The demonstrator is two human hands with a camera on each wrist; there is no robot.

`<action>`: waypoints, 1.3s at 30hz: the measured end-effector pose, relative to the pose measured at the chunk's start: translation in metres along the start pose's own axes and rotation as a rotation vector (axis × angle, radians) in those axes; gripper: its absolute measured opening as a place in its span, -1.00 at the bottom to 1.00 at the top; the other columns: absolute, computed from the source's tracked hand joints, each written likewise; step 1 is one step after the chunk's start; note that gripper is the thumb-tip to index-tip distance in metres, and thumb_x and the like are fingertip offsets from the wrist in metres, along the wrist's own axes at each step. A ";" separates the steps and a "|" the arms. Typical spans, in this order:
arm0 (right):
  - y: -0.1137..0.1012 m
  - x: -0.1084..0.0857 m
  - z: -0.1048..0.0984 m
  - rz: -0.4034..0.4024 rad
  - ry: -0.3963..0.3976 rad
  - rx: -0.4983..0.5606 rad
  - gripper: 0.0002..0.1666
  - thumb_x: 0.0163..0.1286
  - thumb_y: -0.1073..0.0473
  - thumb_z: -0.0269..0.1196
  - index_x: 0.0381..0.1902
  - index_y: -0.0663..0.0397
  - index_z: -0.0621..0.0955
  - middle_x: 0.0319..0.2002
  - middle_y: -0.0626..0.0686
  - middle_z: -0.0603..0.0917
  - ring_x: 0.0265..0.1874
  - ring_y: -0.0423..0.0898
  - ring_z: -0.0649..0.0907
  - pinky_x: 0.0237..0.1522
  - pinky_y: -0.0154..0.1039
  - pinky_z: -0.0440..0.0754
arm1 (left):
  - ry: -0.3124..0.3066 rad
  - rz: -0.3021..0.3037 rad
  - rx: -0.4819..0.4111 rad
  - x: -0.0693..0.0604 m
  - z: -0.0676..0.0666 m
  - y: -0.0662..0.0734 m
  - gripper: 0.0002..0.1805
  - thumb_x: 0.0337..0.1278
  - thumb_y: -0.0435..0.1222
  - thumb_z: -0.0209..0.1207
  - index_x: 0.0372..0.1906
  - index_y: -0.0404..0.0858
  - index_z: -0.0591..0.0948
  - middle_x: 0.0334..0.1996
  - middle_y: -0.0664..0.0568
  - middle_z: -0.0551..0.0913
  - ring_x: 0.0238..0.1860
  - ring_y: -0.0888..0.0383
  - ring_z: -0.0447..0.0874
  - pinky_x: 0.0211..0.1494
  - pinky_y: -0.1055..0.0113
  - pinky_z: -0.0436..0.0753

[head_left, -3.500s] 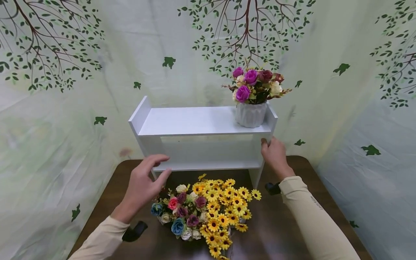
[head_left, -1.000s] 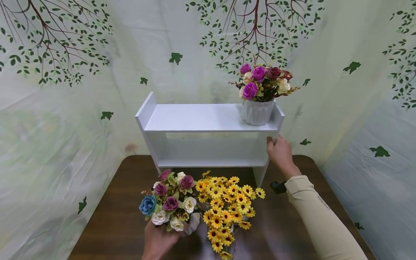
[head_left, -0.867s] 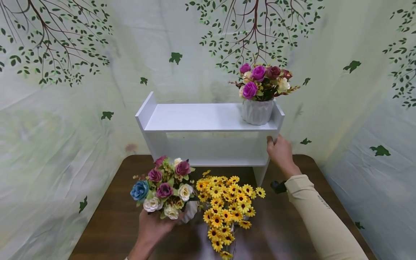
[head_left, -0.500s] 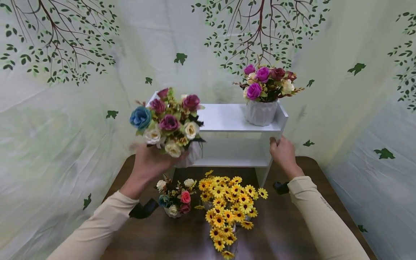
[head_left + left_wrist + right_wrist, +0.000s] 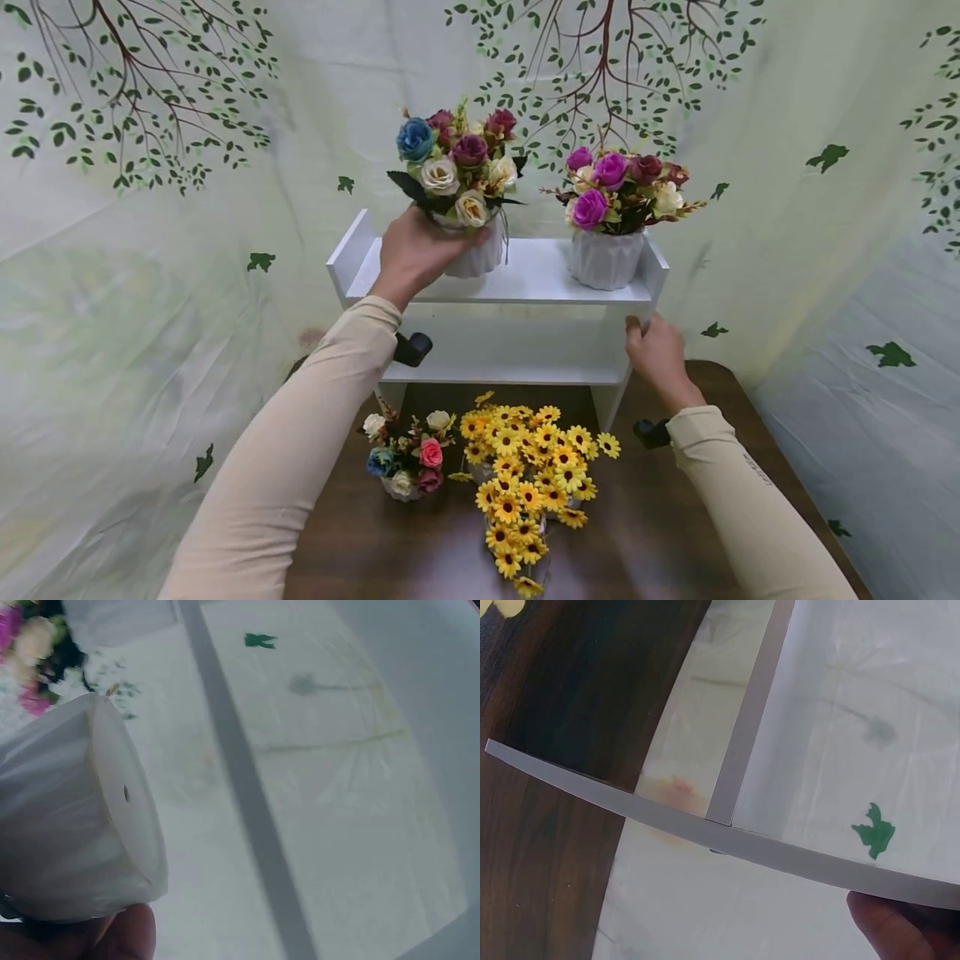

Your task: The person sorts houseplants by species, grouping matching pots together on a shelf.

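Note:
My left hand (image 5: 420, 254) grips a white flowerpot (image 5: 480, 252) of blue, plum and cream artificial roses from its left side. The pot is over the top board of a white two-tier shelf (image 5: 536, 271). In the left wrist view the pot (image 5: 60, 817) is tipped, and its underside with a small hole shows, apart from any board. My right hand (image 5: 657, 357) holds the right side panel of the shelf below the top board. The right wrist view shows fingertips (image 5: 889, 930) against that panel (image 5: 795, 859); the rest of the hand is hidden there.
Another white pot (image 5: 603, 260) with magenta and cream roses stands at the top board's right end. On the brown table (image 5: 420, 558), in front of the shelf, are a small pot of mixed roses (image 5: 405, 467) and a spread of yellow daisies (image 5: 528, 483). A leaf-printed sheet (image 5: 135, 350) surrounds the table.
My left hand has taken the potted roses from the table and raised them up and rightward over the top board. The small rose pot is uncovered. My right hand keeps its hold on the panel.

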State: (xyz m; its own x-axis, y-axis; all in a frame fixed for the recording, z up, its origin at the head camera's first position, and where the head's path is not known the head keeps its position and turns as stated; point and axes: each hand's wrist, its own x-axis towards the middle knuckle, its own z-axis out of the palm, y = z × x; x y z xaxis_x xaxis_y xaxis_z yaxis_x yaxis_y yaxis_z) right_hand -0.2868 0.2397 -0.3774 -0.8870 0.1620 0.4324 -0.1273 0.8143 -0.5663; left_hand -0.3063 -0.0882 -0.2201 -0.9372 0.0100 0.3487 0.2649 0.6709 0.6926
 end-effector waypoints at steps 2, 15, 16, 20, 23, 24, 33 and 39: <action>0.000 0.000 0.000 0.002 -0.001 0.000 -0.66 0.48 0.16 0.01 -0.49 0.23 0.44 -0.56 0.28 0.55 -0.51 0.20 0.52 -0.44 0.02 0.42 | -0.003 -0.017 0.004 0.007 0.011 0.001 -0.09 -0.15 0.24 0.40 0.27 -0.23 0.50 0.15 -0.15 0.68 0.10 -0.04 0.69 0.10 0.10 0.65; 0.001 -0.001 0.002 -0.006 0.010 -0.001 -0.66 0.48 0.17 0.01 -0.49 0.25 0.46 -0.58 0.26 0.54 -0.54 0.17 0.50 -0.48 -0.03 0.39 | -0.013 -0.094 -0.040 0.016 0.058 0.005 -0.09 -0.20 0.29 0.40 0.21 -0.21 0.52 0.15 -0.11 0.68 0.11 -0.03 0.67 0.15 0.10 0.64; 0.001 -0.001 0.002 -0.007 0.010 -0.002 -0.66 0.48 0.17 0.01 -0.48 0.26 0.47 -0.58 0.26 0.55 -0.54 0.17 0.50 -0.49 -0.05 0.39 | -0.008 -0.096 -0.043 0.016 0.060 0.006 -0.08 -0.20 0.29 0.40 0.22 -0.21 0.52 0.15 -0.10 0.68 0.11 -0.02 0.67 0.15 0.10 0.63; -0.001 0.001 0.003 0.005 -0.011 0.008 -0.66 0.49 0.15 0.00 -0.41 0.29 0.50 -0.58 0.23 0.53 -0.56 0.12 0.49 -0.53 -0.16 0.35 | 0.007 -0.103 -0.059 0.016 0.065 0.009 -0.08 -0.20 0.28 0.41 0.24 -0.20 0.50 0.17 -0.08 0.67 0.15 -0.01 0.65 0.18 0.12 0.62; -0.001 0.001 0.002 0.022 -0.029 0.012 -0.67 0.50 0.15 -0.02 -0.37 0.29 0.51 -0.59 0.18 0.49 -0.58 0.08 0.47 -0.55 -0.22 0.32 | 0.008 -0.107 -0.076 0.017 0.068 0.009 -0.06 -0.19 0.27 0.41 0.27 -0.20 0.47 0.19 -0.09 0.65 0.18 -0.02 0.63 0.22 0.12 0.60; -0.001 0.002 0.001 0.026 -0.034 0.013 -0.67 0.51 0.15 -0.02 -0.36 0.28 0.51 -0.60 0.16 0.48 -0.59 0.06 0.46 -0.56 -0.22 0.32 | 0.008 -0.107 -0.088 0.017 0.068 0.009 -0.05 -0.18 0.25 0.42 0.28 -0.21 0.46 0.21 -0.10 0.64 0.19 -0.03 0.62 0.24 0.12 0.58; -0.001 0.004 0.000 0.011 -0.005 0.022 -0.66 0.50 0.15 -0.01 -0.45 0.25 0.47 -0.58 0.22 0.51 -0.54 0.14 0.49 -0.50 -0.14 0.36 | -0.042 -0.089 -0.144 0.017 0.068 0.006 0.02 -0.10 0.14 0.42 0.42 -0.26 0.29 0.35 -0.14 0.49 0.36 -0.05 0.47 0.43 0.13 0.45; 0.000 0.002 0.001 0.001 0.002 0.011 -0.66 0.49 0.16 0.01 -0.48 0.25 0.46 -0.59 0.24 0.53 -0.55 0.16 0.49 -0.50 -0.12 0.36 | 0.084 0.140 -0.076 -0.029 0.047 -0.017 -0.16 0.11 -0.07 0.34 0.42 -0.36 0.32 0.38 -0.21 0.44 0.37 -0.12 0.43 0.39 0.05 0.47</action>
State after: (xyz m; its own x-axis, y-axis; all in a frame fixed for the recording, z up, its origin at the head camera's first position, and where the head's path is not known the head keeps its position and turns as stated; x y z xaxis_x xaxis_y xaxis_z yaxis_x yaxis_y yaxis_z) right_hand -0.2893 0.2399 -0.3770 -0.8862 0.1639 0.4333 -0.1313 0.8081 -0.5742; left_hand -0.2941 -0.0652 -0.2722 -0.8685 0.0348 0.4944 0.4106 0.6092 0.6785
